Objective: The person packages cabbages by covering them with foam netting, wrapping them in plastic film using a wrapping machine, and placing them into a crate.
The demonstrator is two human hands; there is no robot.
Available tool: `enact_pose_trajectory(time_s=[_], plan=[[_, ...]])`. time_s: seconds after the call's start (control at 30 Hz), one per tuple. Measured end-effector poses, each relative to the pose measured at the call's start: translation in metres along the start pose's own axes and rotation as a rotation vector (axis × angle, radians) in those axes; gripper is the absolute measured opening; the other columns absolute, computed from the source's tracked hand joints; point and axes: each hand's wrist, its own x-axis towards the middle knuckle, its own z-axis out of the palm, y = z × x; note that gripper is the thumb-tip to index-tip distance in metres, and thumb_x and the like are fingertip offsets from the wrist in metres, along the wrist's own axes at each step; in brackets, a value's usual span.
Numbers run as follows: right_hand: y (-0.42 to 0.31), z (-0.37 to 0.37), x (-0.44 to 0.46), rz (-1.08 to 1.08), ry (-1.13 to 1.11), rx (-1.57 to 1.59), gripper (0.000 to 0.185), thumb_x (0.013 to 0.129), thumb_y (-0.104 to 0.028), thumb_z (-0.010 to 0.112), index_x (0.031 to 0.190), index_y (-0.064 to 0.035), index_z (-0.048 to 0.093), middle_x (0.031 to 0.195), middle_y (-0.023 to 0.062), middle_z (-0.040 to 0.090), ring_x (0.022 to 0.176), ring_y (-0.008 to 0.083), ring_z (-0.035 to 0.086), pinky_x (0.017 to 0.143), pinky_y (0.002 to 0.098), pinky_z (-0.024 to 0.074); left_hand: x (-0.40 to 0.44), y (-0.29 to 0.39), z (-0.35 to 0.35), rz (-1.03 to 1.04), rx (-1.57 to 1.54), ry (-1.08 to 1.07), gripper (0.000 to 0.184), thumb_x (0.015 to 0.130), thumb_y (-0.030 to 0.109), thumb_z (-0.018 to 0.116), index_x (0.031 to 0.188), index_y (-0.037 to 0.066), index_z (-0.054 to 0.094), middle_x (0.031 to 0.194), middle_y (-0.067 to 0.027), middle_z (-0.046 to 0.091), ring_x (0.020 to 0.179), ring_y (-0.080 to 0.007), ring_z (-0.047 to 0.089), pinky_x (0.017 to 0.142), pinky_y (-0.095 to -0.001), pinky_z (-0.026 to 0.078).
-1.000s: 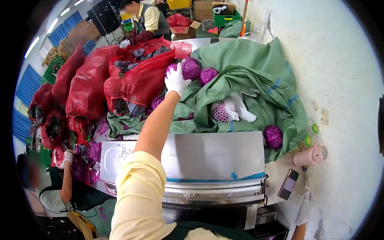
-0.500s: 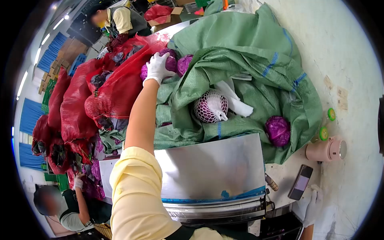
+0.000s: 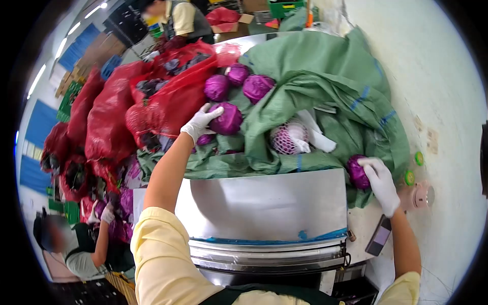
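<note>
My left hand (image 3: 201,122), in a white glove, grips a red cabbage (image 3: 227,119) by its left side, above the green woven sack. My right hand (image 3: 381,184), also gloved, has its fingers curled over another red cabbage (image 3: 358,172) at the sack's right end; its thumb is partly hidden. Beyond my left hand lie several loose cabbages, among them one red cabbage (image 3: 258,88) against the sack's fold. A cabbage in a white foam net (image 3: 290,137) rests on the green sack (image 3: 315,61), with white sheet material beside it.
A metal plate (image 3: 269,203) lies in front of me. Red mesh sacks (image 3: 114,114) fill the left. A phone (image 3: 379,235) and a pink flask (image 3: 420,195) are at right by the wall. One co-worker (image 3: 91,244) handles cabbage at lower left; another person (image 3: 183,20) stands at the back.
My left hand has drawn nearer with a cabbage, leaving others behind it. My right hand has risen from the lower right onto the right-hand cabbage. The view has shifted slightly.
</note>
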Motion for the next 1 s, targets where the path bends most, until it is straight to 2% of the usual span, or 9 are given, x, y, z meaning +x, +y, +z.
enact_pose_trajectory(time_s=[0.2, 0.27, 0.37, 0.5, 0.53, 0.6, 0.77, 0.87, 1.0], plan=[[0.010, 0.069, 0.112, 0.064, -0.273, -0.346, 0.045, 0.083, -0.032, 0.060, 0.123, -0.0125, 0.057, 0.119, 0.0194, 0.059, 0.110, 0.0363, 0.055, 0.097, 0.0401, 0.0421, -0.065, -0.023, -0.105, 0.202, -0.542, -0.055, 0.070, 0.087, 0.038, 0.069, 0.143, 0.017, 0.031, 0.136, -0.0158, 0.047, 0.112, -0.0235, 0.054, 0.091, -0.0502, 0.046], [0.025, 0.095, 0.121, 0.086, -0.360, -0.413, 0.056, 0.081, -0.036, 0.061, 0.132, -0.0164, 0.051, 0.121, 0.0192, 0.059, 0.111, 0.0365, 0.056, 0.096, 0.0399, 0.0430, -0.115, -0.004, -0.117, 0.131, -0.295, 0.324, 0.087, 0.087, 0.037, 0.069, 0.151, 0.012, 0.016, 0.132, -0.0209, 0.049, 0.125, -0.0273, 0.047, 0.104, -0.0366, 0.036], [0.010, 0.096, 0.120, 0.075, -0.315, -0.485, 0.049, 0.080, -0.032, 0.060, 0.127, -0.0161, 0.055, 0.111, 0.0196, 0.063, 0.105, 0.0350, 0.059, 0.092, 0.0410, 0.0456, -0.101, -0.014, -0.102, 0.397, 0.188, 0.233, 0.091, 0.086, 0.043, 0.068, 0.147, -0.004, 0.020, 0.141, -0.0176, 0.042, 0.131, -0.0214, 0.039, 0.109, -0.0291, 0.027], [0.002, 0.077, 0.134, 0.051, -0.209, -0.450, 0.039, 0.079, -0.023, 0.057, 0.117, -0.0144, 0.061, 0.095, 0.0196, 0.066, 0.091, 0.0340, 0.063, 0.081, 0.0420, 0.0487, -0.094, -0.030, -0.013, 0.604, 0.445, -0.186, 0.098, 0.077, 0.044, 0.076, 0.145, -0.004, 0.025, 0.148, -0.0253, 0.033, 0.140, -0.0306, 0.029, 0.113, -0.0349, 0.024], [-0.003, 0.068, 0.132, 0.041, -0.146, -0.416, 0.037, 0.078, -0.019, 0.056, 0.114, -0.0141, 0.062, 0.092, 0.0195, 0.066, 0.086, 0.0335, 0.064, 0.078, 0.0416, 0.0494, -0.071, -0.054, -0.001, 0.477, 0.389, -0.320, 0.101, 0.075, 0.046, 0.077, 0.146, -0.004, 0.024, 0.149, -0.0244, 0.031, 0.140, -0.0309, 0.027, 0.114, -0.0352, 0.023], [-0.009, 0.046, 0.125, 0.026, -0.062, -0.068, 0.037, 0.080, -0.008, 0.048, 0.113, -0.0092, 0.063, 0.078, 0.0090, 0.065, 0.069, 0.0159, 0.061, 0.069, 0.0281, 0.0497, 0.001, -0.109, 0.015, 0.415, 0.338, -0.504, 0.109, 0.070, 0.053, 0.079, 0.148, 0.000, 0.023, 0.150, -0.0264, 0.027, 0.141, -0.0339, 0.025, 0.115, -0.0364, 0.022], [-0.089, -0.032, 0.054, 0.181, 0.008, 0.530, 0.032, 0.090, -0.013, 0.047, 0.117, -0.0065, 0.062, 0.102, 0.0064, 0.063, 0.085, 0.0103, 0.059, 0.081, 0.0272, 0.0486, -0.016, -0.102, 0.020, 0.616, 1.083, -0.254, 0.119, 0.050, 0.056, 0.086, 0.146, 0.009, 0.030, 0.135, -0.0296, 0.042, 0.126, -0.0387, 0.044, 0.106, -0.0429, 0.038], [-0.129, -0.045, 0.007, 0.233, 0.124, 1.082, 0.030, 0.092, -0.018, 0.052, 0.117, -0.0037, 0.061, 0.106, 0.0059, 0.062, 0.094, 0.0104, 0.057, 0.087, 0.0276, 0.0455, -0.068, -0.042, 0.005, -0.124, 0.382, -0.297, 0.104, 0.063, 0.048, 0.083, 0.144, 0.010, 0.029, 0.135, -0.0165, 0.046, 0.126, -0.0335, 0.046, 0.091, -0.0530, 0.049], [-0.103, -0.069, -0.034, 0.115, 0.167, 0.504, 0.037, 0.093, -0.018, 0.057, 0.124, -0.0004, 0.053, 0.113, 0.0066, 0.058, 0.104, 0.0136, 0.054, 0.092, 0.0282, 0.0426, -0.057, -0.048, -0.027, -0.124, 0.077, -0.230, 0.101, 0.067, 0.049, 0.081, 0.145, 0.014, 0.026, 0.140, -0.0154, 0.041, 0.124, -0.0371, 0.046, 0.088, -0.0638, 0.047]])
